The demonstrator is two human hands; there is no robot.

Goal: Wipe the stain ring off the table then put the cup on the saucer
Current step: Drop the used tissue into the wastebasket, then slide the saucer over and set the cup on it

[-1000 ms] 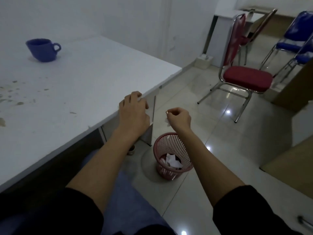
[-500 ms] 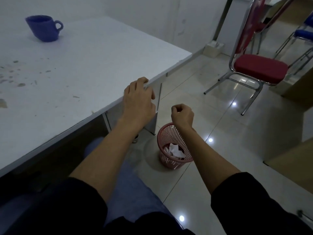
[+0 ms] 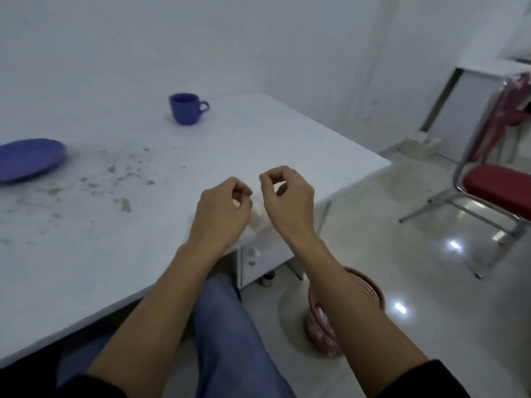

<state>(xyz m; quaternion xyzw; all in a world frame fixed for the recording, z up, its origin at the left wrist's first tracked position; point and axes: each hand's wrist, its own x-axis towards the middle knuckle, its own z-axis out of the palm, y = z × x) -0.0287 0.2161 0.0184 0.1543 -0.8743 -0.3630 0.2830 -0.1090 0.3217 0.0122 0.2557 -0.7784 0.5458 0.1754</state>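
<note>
A blue cup (image 3: 188,109) stands upright at the far side of the white table (image 3: 258,139), handle to the right. A blue saucer (image 3: 27,159) lies at the left edge of the view, well apart from the cup. Brownish specks and smears (image 3: 115,179) mark the table between the saucer and my hands. My left hand (image 3: 221,214) hovers over the near table edge with fingers curled. My right hand (image 3: 286,196) is just to its right, thumb and forefinger pinched with nothing visible in them. A pale blurred patch (image 3: 256,218) sits between the hands; I cannot tell whether it is held.
A pink mesh waste basket (image 3: 324,331) with white paper in it stands on the tiled floor under my right forearm. A red-seated metal chair (image 3: 500,191) is at the right. A drawer unit (image 3: 258,259) sits beneath the table edge. My knee in jeans (image 3: 230,326) is below.
The view swung up and left, bringing the saucer into sight. My right hand rose from above the basket to the table edge. My left hand lifted off the edge, close to the right.
</note>
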